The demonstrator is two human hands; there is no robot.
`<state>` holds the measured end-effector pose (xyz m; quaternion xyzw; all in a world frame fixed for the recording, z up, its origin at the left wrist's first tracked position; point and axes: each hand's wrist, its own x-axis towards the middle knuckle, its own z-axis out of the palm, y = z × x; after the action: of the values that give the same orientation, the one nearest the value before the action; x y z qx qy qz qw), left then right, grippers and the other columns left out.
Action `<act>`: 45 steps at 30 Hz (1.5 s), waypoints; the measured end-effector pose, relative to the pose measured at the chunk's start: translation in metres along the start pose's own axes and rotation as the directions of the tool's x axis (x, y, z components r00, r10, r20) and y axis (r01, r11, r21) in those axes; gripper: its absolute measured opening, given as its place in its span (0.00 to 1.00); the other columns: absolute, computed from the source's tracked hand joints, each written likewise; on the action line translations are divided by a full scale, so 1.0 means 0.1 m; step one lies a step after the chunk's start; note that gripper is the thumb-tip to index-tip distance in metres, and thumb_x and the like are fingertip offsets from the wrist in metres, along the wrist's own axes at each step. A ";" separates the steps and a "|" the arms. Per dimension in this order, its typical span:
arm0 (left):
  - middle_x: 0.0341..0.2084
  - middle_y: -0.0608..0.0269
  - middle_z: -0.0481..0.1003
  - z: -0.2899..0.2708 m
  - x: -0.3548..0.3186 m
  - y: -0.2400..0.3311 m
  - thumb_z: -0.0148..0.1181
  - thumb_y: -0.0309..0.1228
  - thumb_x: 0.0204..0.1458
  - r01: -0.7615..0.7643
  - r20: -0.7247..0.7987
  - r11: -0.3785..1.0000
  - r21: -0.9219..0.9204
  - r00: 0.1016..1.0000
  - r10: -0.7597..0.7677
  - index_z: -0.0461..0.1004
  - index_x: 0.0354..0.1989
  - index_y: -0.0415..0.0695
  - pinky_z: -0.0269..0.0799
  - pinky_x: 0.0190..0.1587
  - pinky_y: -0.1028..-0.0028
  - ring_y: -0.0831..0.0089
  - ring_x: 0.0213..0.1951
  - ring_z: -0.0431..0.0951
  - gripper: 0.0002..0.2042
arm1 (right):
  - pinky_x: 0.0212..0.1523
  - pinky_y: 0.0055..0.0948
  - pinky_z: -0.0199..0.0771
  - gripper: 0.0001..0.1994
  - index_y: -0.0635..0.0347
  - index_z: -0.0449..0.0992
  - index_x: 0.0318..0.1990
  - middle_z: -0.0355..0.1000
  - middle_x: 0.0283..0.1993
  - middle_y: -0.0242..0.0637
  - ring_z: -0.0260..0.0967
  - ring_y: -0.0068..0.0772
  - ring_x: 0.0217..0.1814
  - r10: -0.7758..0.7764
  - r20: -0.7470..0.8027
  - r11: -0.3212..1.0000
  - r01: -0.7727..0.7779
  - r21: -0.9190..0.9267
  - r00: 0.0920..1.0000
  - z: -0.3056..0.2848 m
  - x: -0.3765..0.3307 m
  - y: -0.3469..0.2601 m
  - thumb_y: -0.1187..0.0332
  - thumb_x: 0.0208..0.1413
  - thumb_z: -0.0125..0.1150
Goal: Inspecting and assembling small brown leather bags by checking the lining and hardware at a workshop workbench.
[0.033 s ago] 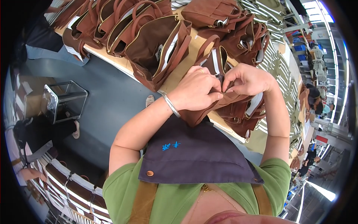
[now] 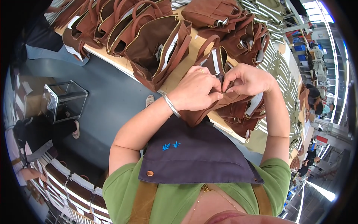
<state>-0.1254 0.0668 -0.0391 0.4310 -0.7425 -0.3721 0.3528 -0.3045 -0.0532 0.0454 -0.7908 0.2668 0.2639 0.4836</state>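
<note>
A brown handbag (image 2: 195,112) with a gold zipper (image 2: 222,59) along its mouth is in front of my chest, at the table's near edge. My left hand (image 2: 199,89) grips the bag's upper edge with thumb and bent fingers. Close beside it, my right hand (image 2: 249,80) pinches the same edge, its fingertips almost meeting those of the left. A small dark piece shows between the hands near the zipper's end, and I cannot make out what it is. A handle (image 2: 207,47) of the bag arches up behind my fingers. My hands hide much of the bag's edge.
An open brown handbag (image 2: 149,52) stands to the left, with several more behind it. Other brown bags (image 2: 210,13) lie at the far side, and one (image 2: 238,118) sits by my right forearm. A metal-framed stool (image 2: 66,101) and a person's legs (image 2: 56,130) are at the left.
</note>
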 end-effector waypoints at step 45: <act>0.24 0.64 0.76 0.03 -0.02 0.06 0.64 0.35 0.45 0.050 -0.132 0.997 0.058 0.990 -0.042 0.78 0.25 0.43 0.61 0.52 0.64 0.64 0.36 0.73 0.08 | 0.24 0.20 0.61 0.10 0.65 0.79 0.36 0.71 0.24 0.25 0.60 0.13 0.22 -0.106 -0.150 0.965 0.138 0.221 0.983 0.10 -0.02 0.01 0.71 0.46 0.69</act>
<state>-0.1296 0.0710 -0.0360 0.4819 -0.7186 -0.3282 0.3790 -0.3087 -0.0443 0.0422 -0.7605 0.2787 0.1461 0.5680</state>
